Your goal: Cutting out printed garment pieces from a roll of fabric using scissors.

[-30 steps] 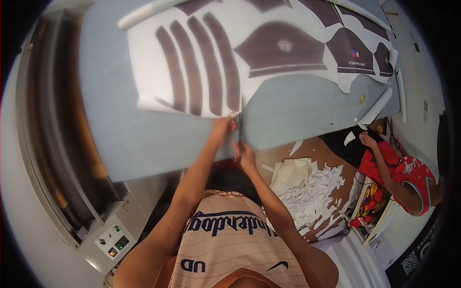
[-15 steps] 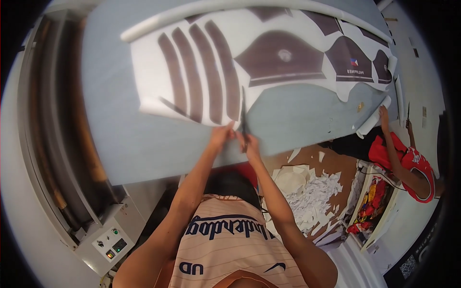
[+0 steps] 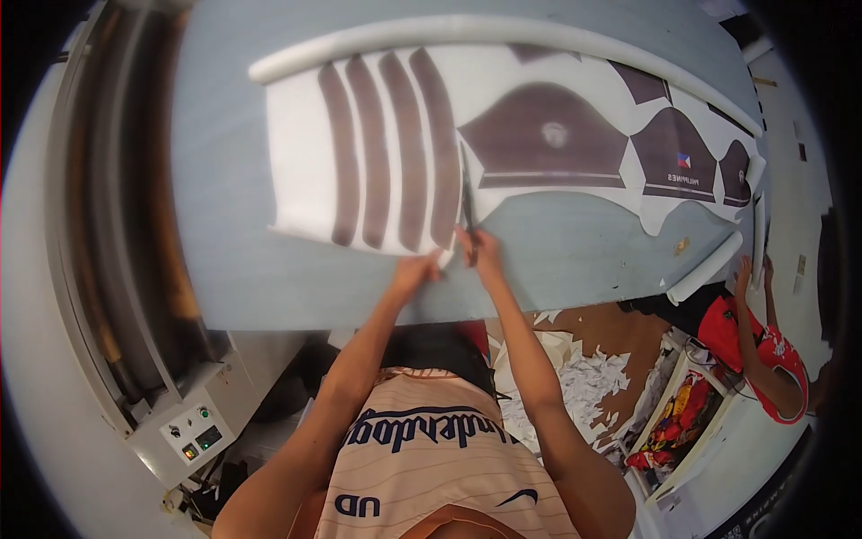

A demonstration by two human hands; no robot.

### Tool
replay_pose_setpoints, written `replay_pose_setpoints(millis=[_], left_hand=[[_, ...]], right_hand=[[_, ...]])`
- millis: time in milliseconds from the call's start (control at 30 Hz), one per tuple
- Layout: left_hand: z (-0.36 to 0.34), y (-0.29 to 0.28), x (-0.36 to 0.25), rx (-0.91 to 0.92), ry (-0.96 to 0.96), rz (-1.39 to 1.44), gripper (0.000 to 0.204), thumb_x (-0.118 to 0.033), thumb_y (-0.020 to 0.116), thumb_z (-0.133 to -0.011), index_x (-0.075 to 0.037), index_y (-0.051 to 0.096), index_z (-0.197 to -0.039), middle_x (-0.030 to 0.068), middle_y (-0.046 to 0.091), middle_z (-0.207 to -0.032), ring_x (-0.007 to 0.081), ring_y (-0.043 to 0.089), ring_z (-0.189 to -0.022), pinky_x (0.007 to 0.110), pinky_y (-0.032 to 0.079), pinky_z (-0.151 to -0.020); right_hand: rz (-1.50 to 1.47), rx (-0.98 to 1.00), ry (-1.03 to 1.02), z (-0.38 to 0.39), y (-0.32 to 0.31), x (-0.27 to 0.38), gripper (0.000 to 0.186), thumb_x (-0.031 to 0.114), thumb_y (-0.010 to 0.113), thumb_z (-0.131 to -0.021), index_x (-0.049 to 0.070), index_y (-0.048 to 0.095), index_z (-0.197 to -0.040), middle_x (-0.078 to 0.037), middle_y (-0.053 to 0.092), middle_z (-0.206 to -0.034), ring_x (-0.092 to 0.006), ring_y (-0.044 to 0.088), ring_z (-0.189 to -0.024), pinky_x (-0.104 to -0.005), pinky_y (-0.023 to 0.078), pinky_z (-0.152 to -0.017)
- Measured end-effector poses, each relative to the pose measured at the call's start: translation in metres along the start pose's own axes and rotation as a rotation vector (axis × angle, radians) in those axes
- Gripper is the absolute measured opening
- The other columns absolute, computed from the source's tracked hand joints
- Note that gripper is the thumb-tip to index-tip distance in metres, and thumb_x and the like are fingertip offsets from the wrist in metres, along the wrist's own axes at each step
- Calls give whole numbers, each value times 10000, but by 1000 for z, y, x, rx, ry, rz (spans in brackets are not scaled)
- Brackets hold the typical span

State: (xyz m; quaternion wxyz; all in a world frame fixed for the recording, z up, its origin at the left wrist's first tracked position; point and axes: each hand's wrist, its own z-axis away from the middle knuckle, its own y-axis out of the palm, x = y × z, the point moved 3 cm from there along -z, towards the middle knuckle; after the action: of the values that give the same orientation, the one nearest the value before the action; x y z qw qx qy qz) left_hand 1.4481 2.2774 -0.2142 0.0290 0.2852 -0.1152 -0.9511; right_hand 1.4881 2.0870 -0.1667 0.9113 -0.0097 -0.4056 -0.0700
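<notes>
A white paper sheet (image 3: 296, 162) printed with dark shapes lies across the blue-grey table. Its lower edge, below the rightmost curved dark strip (image 3: 435, 148), is pinched by my left hand (image 3: 417, 272), which is closed on it. In my right hand (image 3: 483, 255) is a pair of scissors (image 3: 467, 202), fingers wrapped round the handles. Their long blades point away from me, between that strip and a wide dark panel (image 3: 543, 139). Right of the blades, the sheet's near edge is cut in curves. How far apart the blades are is hard to see.
A white paper roll (image 3: 503, 31) spans the table's (image 3: 575, 242) far side. Left stands a long roller machine (image 3: 117, 207) with a control box (image 3: 193, 436). White scraps (image 3: 584, 386) are heaped below the table at right, near a person in red (image 3: 763, 368) and a rolled sheet (image 3: 705, 267).
My right hand and the scissors have moved forward, deeper between the strip and the wide panel. The sheet's near-left corner lies flatter. The whole view has shifted slightly.
</notes>
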Motion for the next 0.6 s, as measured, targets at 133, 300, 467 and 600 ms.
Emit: replay_pose_setpoints(millis=[133,300,467,600], left_hand=[[-2,-5,0,-35,9,-10,309,-335,744,-975,-131,663,-757,-16,628,-654,111,599,-573,277,466,-584],[-3,-2,-1,-48,6,-18,322,-338,745,-973,-128,656,-746,-16,626,-646,111,609,-570,268,483,-585],[-6,0,-3,-71,10,-60,336,-344,741,-975,-127,652,-734,-15,624,-640,112,611,-570,264,485,-586],[-5,0,-5,-94,-6,-65,345,-341,745,-972,-130,645,-717,-13,625,-637,112,614,-567,265,482,-576]], right_hand=[[85,22,-1,-22,1,21,532,534,823,-845,89,569,-701,14,492,-533,-90,465,-421,-277,375,-408],[102,25,-18,-43,-2,38,541,506,833,-846,110,521,-651,17,489,-523,-88,463,-417,-276,372,-408],[73,53,34,-56,5,48,369,424,792,-914,61,728,-942,55,532,-620,-58,486,-486,-246,347,-447],[88,55,29,-68,8,57,368,436,788,-914,78,706,-919,47,552,-651,-64,510,-507,-248,364,-452]])
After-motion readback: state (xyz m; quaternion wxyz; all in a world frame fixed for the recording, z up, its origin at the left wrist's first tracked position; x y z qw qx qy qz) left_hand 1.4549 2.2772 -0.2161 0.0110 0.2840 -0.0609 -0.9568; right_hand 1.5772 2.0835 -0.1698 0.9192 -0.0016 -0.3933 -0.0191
